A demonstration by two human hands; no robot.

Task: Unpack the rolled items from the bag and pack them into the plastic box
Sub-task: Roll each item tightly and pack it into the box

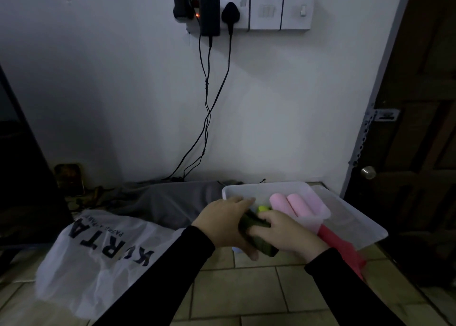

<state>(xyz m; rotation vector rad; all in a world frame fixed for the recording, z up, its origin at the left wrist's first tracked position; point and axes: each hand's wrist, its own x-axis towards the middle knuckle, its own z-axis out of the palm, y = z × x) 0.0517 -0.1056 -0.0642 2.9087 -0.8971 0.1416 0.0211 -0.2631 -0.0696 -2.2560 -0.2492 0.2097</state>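
Both hands hold one dark green roll (256,237) between them, just at the near left corner of the plastic box (246,189); the left hand (225,223) wraps it from the left, fingers reaching over the box's rim and thumb curled under the roll's near end; the right hand (287,232) grips it from the right, fingers curled over its top; the hands sit close together with only the roll between them, and both sleeves are black. Inside the box two pink rolls (296,203) lie side by side, touching, along the right side; a small yellow-green item (262,208) shows just beyond the hands, too hidden to identify. The box's clear lid (357,224) lies tilted beside the box on the right; a red item (343,249) lies under the box's near right corner and past the right wrist. The white bag (98,254) with dark lettering lies crumpled on the tiled floor (246,296) to the left, well apart from the box; a grey cloth (170,197) lies behind it against the wall (98,79); black cables (207,103) hang from plugs in wall sockets (237,12) above.
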